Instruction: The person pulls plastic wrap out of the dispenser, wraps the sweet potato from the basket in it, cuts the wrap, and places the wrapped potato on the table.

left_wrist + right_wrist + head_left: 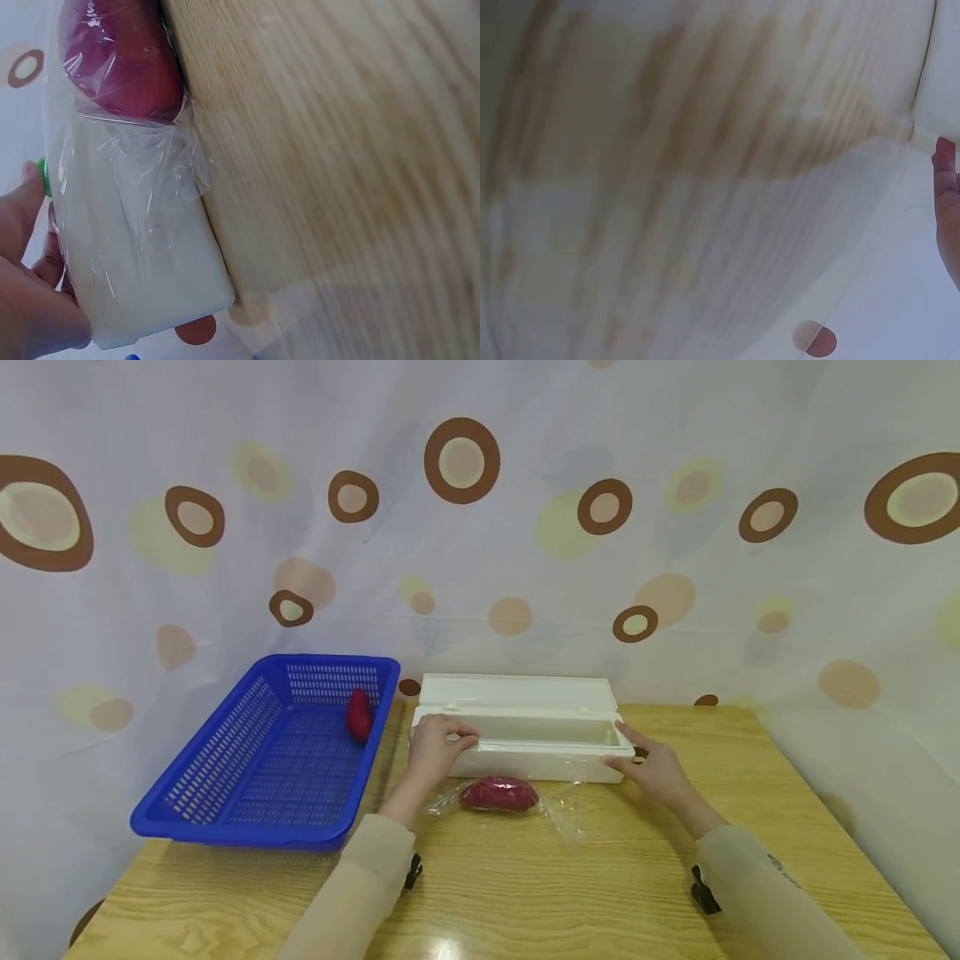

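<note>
A long white cling film dispenser (536,766) lies across the table with its lid raised. My left hand (435,747) is at its left end, thumb and forefinger together at the front rim. In the left wrist view, a fingertip touches a small green piece (43,177) on the dispenser's edge. My right hand (654,772) grips the right end between thumb and fingers; only part of that hand shows in the right wrist view. Just in front of the dispenser, a purple-red sweet potato (498,794) lies in clear film (566,814), which spreads out on both sides.
To the left stands a blue plastic basket (255,835) with a second, unwrapped sweet potato (360,717) against its right wall. The wooden table (540,893) backs onto a patterned curtain (525,568), which also hangs along the sides.
</note>
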`<state>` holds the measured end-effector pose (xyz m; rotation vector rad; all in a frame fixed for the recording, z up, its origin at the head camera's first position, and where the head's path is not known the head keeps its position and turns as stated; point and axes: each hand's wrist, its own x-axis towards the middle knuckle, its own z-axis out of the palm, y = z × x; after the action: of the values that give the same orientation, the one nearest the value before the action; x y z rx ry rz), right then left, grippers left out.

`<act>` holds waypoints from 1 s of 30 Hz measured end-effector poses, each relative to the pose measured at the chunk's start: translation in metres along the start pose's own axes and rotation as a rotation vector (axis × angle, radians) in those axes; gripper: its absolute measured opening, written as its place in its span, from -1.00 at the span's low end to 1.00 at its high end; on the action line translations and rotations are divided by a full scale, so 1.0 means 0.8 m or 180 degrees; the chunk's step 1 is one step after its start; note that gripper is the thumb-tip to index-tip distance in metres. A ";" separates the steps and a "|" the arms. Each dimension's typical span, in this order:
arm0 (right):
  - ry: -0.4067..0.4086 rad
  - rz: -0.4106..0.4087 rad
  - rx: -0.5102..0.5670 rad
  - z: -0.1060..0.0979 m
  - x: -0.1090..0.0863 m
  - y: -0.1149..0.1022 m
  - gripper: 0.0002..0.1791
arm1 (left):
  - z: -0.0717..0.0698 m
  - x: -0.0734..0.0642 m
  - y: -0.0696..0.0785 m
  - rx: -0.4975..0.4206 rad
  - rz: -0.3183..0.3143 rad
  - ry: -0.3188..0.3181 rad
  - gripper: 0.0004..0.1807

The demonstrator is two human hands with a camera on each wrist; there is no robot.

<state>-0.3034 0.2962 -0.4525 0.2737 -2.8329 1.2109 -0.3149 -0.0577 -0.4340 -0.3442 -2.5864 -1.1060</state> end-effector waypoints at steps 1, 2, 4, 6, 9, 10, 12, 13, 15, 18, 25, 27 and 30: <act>-0.0004 -0.0003 0.0008 0.000 0.000 0.000 -0.13 | 0.000 0.000 0.000 0.0012 0.0006 -0.0026 -0.88; -0.0001 -0.0008 0.0012 -0.001 0.000 0.000 -0.13 | 0.000 0.001 0.000 0.0021 0.0013 -0.0044 -0.88; 0.0000 -0.0019 0.0010 -0.002 0.000 -0.001 -0.14 | 0.000 0.001 0.000 0.0051 0.0004 -0.0081 -0.88; -0.0008 -0.0021 0.0009 -0.003 0.000 -0.002 -0.14 | -0.001 0.001 0.001 0.0106 -0.0004 -0.0092 -0.88; -0.0022 -0.0012 -0.0004 -0.004 -0.001 -0.004 -0.13 | -0.001 0.000 0.002 0.0155 -0.0012 -0.0089 -0.88; -0.0025 -0.0003 0.0000 -0.004 -0.001 -0.004 -0.13 | -0.001 0.000 0.002 0.0161 -0.0016 -0.0090 -0.88; -0.0023 0.0011 -0.0003 -0.004 -0.001 -0.004 -0.13 | -0.001 -0.001 0.003 0.0175 -0.0024 -0.0095 -0.88; -0.0021 0.0014 -0.0007 -0.004 -0.001 -0.004 -0.13 | -0.001 -0.001 0.003 0.0186 -0.0026 -0.0094 -0.88; -0.0013 0.0022 -0.0014 -0.004 0.000 -0.004 -0.13 | -0.002 -0.002 0.004 0.0218 -0.0037 -0.0097 -0.88; -0.0001 0.0016 -0.0023 -0.003 0.000 -0.004 -0.13 | -0.002 -0.002 0.003 0.0232 -0.0059 -0.0109 -0.88; 0.0019 -0.0096 0.0027 0.000 0.001 -0.003 -0.14 | -0.003 -0.004 -0.006 0.0167 -0.0018 -0.0168 -0.89; 0.0001 -0.0125 0.0036 0.001 0.000 -0.002 -0.14 | -0.003 -0.004 -0.008 0.0106 0.0006 -0.0189 -0.89; -0.0032 -0.0168 -0.0020 0.000 -0.001 -0.003 -0.13 | -0.002 -0.005 -0.009 0.0016 0.0013 -0.0210 -0.89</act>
<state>-0.3018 0.2942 -0.4509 0.3529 -2.8184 1.1938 -0.3135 -0.0645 -0.4391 -0.3908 -2.6440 -1.1044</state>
